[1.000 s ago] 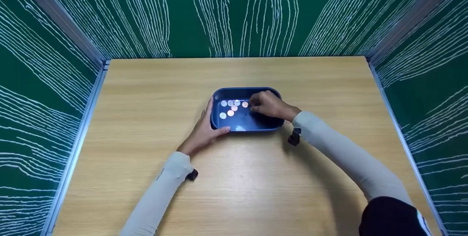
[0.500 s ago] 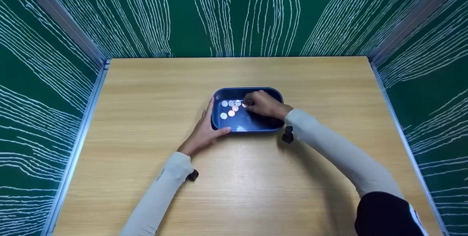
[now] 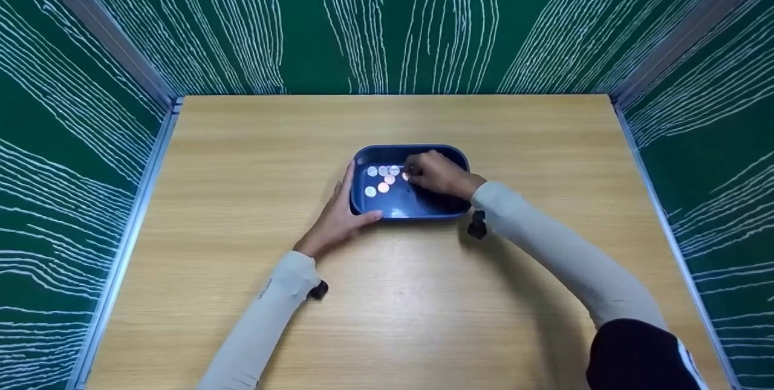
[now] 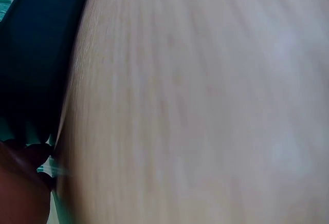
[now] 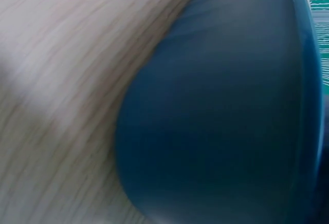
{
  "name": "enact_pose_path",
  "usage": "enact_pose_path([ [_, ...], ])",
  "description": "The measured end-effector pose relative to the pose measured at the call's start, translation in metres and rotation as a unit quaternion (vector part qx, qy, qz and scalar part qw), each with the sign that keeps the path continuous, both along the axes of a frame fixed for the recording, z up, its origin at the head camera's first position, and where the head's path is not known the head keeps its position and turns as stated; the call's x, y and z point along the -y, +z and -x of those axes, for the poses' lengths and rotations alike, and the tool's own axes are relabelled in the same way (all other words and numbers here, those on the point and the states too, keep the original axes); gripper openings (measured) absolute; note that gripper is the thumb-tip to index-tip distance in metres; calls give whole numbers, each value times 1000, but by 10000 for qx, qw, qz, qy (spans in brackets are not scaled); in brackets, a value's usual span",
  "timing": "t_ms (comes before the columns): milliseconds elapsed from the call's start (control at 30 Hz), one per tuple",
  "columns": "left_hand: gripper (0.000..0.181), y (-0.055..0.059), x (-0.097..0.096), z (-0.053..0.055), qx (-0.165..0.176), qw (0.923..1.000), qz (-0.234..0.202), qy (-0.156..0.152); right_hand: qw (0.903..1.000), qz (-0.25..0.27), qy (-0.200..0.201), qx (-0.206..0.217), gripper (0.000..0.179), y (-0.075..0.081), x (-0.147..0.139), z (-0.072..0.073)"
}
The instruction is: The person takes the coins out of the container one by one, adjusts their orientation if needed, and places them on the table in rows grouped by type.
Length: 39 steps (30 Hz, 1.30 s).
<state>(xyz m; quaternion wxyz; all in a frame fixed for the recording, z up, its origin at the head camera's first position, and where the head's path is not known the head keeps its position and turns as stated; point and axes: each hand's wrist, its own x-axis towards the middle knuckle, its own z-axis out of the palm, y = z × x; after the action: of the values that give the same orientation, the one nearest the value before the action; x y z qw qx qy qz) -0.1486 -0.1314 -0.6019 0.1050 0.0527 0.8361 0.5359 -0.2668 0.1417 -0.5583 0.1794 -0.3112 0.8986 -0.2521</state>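
Observation:
A dark blue oval-cornered tray (image 3: 411, 216) sits on the table in the head view, with several coins lying flat on its left half. My left hand (image 3: 334, 217) holds its left end, thumb along the near rim and the other fingers against the left wall. Inside the tray, my right hand (image 3: 438, 172) has its fingers curled down at a copper-coloured coin (image 3: 406, 176), partly covered by the fingertips. Nearby lie silvery coins (image 3: 383, 170) in a row and copper ones (image 3: 383, 187). Both wrist views show the tray's outer wall (image 5: 216, 106) but no coins.
The wooden table (image 3: 387, 305) surrounds the tray. Green walls (image 3: 308, 27) with white wavy lines stand at the back and both sides, joined by grey metal posts (image 3: 103, 33).
My right hand has moved slightly left, onto the copper-coloured coin that lay beside its fingertips. It stays there over the last half second. My left hand and the tray stay in place.

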Motion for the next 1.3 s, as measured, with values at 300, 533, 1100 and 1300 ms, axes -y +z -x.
enact_pose_path([
  [300, 126, 0, 0, 1, 78, 9999, 114, -7, 9995, -174, 267, -4, 11, 6, 1, -5],
  [533, 126, 2, 0, 0, 68, 10000, 69, 17, 9997, -188, 143, -2, 10, 6, 1, -12],
  [1100, 127, 2, 0, -1, 42, 10000, 14, 11, 9912, 1255, -327, 248, 9, 31, -35, -47],
  [1300, 128, 1, 0, -1, -82, 9999, 67, -46, 9869, 1412, -613, 488, 10, 42, -55, -62],
])
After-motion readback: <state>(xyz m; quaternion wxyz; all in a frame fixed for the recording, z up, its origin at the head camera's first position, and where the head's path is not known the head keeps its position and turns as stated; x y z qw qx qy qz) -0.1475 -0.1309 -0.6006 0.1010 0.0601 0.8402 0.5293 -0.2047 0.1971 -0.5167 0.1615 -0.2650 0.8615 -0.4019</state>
